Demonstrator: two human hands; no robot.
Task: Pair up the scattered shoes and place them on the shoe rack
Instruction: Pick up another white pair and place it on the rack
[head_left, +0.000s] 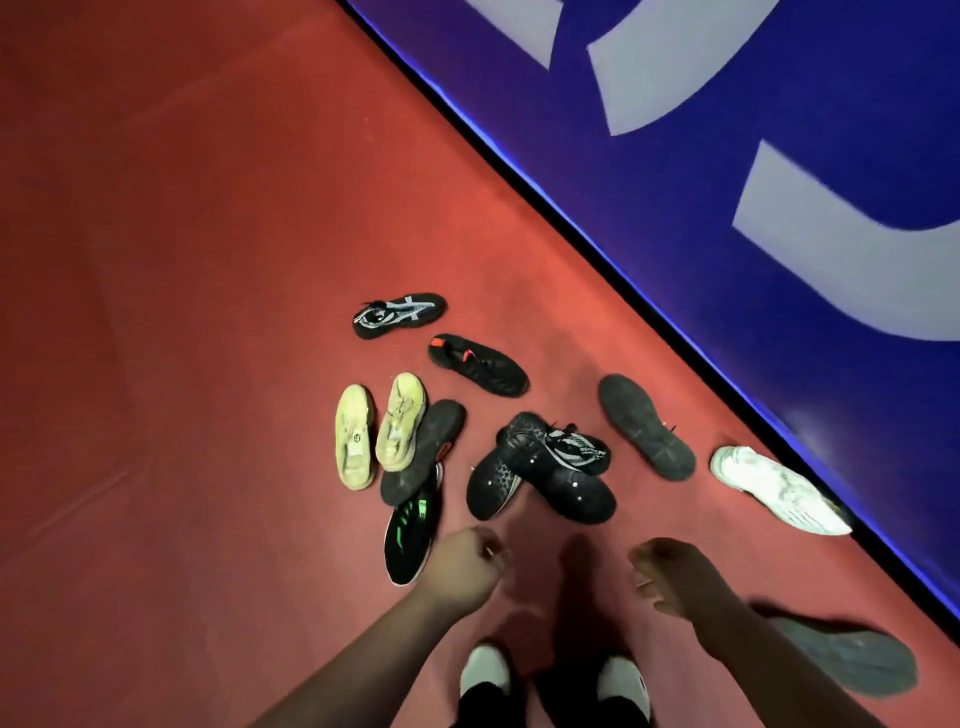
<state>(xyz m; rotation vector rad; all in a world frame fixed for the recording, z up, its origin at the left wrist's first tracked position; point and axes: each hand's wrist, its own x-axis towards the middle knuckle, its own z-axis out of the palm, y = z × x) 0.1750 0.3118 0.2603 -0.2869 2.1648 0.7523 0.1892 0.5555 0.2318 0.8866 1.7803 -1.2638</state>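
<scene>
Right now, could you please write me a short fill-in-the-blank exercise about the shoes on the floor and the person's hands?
1. The shoes lie scattered on a ____ floor.
2. The two yellow shoes lie side by side, and the one farther from the black sole-up shoe shows its ____.
3. The white shoe lies closest to the ____ wall.
4. The left hand and the right hand each hold ____.

Missing words: red; sole; blue; nothing
</scene>
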